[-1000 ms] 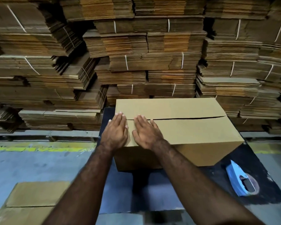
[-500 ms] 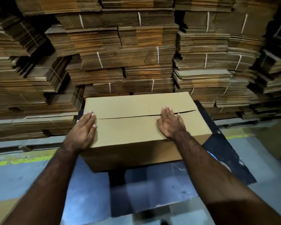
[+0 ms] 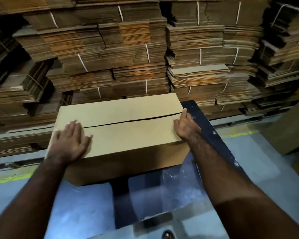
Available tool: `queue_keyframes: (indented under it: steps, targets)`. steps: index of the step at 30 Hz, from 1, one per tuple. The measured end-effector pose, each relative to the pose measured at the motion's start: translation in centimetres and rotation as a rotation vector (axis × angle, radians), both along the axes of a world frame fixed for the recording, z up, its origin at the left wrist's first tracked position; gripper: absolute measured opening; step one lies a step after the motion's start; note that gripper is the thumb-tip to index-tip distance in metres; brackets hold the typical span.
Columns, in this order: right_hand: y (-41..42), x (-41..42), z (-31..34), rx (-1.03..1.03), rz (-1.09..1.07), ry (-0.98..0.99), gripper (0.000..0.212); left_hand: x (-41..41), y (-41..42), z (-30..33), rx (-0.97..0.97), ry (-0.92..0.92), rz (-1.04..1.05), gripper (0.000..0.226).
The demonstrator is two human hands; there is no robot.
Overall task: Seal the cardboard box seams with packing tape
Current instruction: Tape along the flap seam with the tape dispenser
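Observation:
A plain brown cardboard box [image 3: 128, 138] lies lengthwise on a dark work table [image 3: 207, 125]. Its two top flaps are folded down and meet at a thin open seam [image 3: 133, 120] that runs left to right, with no tape visible on it. My left hand [image 3: 70, 140] lies flat on the box top at its left end, fingers spread, fingertips at the seam. My right hand [image 3: 186, 126] rests against the box's right end, thumb on top near the seam and the other fingers over the edge. No tape dispenser is in view.
Tall strapped stacks of flattened cardboard [image 3: 110, 57] form a wall just behind the table. Another brown carton [image 3: 286, 133] stands on the floor at the right. A yellow floor line [image 3: 9, 180] runs along the grey floor on the left. Clear film [image 3: 171, 187] covers the table's near part.
My hands have slid apart along the box top, from side by side at the left end to one at each end. The view swung right, and the blue tape dispenser has dropped out of sight.

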State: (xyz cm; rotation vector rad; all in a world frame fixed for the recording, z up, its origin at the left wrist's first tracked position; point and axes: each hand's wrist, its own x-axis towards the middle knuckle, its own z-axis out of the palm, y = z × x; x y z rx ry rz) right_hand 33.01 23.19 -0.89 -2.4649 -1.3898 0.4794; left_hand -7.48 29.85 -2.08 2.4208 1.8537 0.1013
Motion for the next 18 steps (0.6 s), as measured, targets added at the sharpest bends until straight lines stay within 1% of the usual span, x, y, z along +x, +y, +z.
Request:
queue_keyframes:
  steps: [2, 4, 5, 6, 8, 9, 11, 13, 15, 18]
  targets:
    - [-0.3, 1.3, 0.2, 0.037, 0.035, 0.098, 0.068, 5.5, -1.1, 0.1, -0.027, -0.047, -0.088, 0.104]
    - [-1.4, 2.9, 0.2, 0.105, 0.041, 0.265, 0.061, 11.4, -2.6, 0.1, -0.002, -0.069, -0.227, 0.1]
    - [-2.3, 3.8, 0.0, 0.153, 0.026, 0.326, 0.056, 14.2, -3.5, 0.0, 0.025, -0.064, -0.288, 0.097]
    - [-3.7, 4.6, -0.5, 0.202, 0.004, 0.345, 0.051, 16.8, -4.4, -0.1, 0.047, -0.057, -0.33, 0.094]
    - [-6.9, 6.4, -2.7, 0.269, -0.053, 0.273, 0.042, 20.9, -5.8, -0.2, 0.057, -0.02, -0.353, 0.09]
    - [-8.7, 7.3, -4.4, 0.264, -0.081, 0.218, 0.039, 22.2, -6.2, -0.2, 0.07, 0.0, -0.346, 0.088]
    - [-12.3, 8.7, -8.3, 0.154, -0.134, 0.134, 0.037, 23.3, -6.3, -0.4, 0.112, 0.023, -0.337, 0.086]
    - [-15.4, 9.2, -11.9, -0.002, -0.154, 0.094, 0.044, 23.1, -6.1, -0.7, 0.132, 0.026, -0.346, 0.085]
    - [-17.3, 9.0, -14.7, -0.098, -0.128, 0.096, 0.054, 22.9, -6.0, -0.9, 0.15, 0.026, -0.358, 0.082]
    - [-17.8, 8.7, -16.9, -0.101, -0.106, 0.109, 0.058, 23.1, -5.9, -0.9, 0.156, 0.032, -0.343, 0.081]
